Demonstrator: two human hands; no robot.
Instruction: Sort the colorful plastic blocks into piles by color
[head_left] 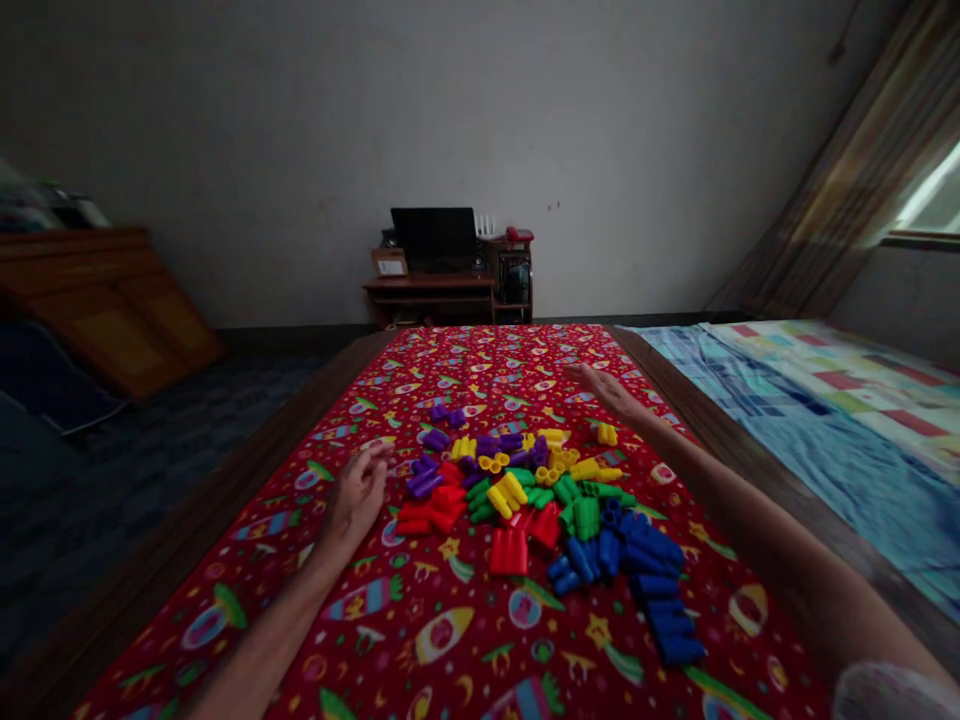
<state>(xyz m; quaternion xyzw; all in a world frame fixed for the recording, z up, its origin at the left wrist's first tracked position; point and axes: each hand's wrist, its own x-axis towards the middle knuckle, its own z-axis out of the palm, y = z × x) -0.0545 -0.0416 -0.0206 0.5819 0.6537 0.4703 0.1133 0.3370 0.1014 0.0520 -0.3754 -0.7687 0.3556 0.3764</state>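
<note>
My left hand (361,490) rests on the red patterned cloth, left of a spread of plastic toy building blocks, its fingers loosely bent and holding nothing. Nearest to it are red blocks (433,512) and purple blocks (424,478). Beyond the blocks to the right, my right hand (604,388) is stretched out flat and holds nothing; a lone yellow block (607,434) lies just on its near side. Green blocks (586,517) lie mid-spread, more yellow blocks (508,494) among them. At the near right are blue blocks (651,545), some joined in a row. Each block looks like joined tubes.
The red cloth (465,650) covers a long dark wooden table (667,390). A bed with blue sheets (765,440) stands along its right side. At the far end is a desk (427,290) with a monitor (435,236). A wooden cabinet (112,310) stands on the left.
</note>
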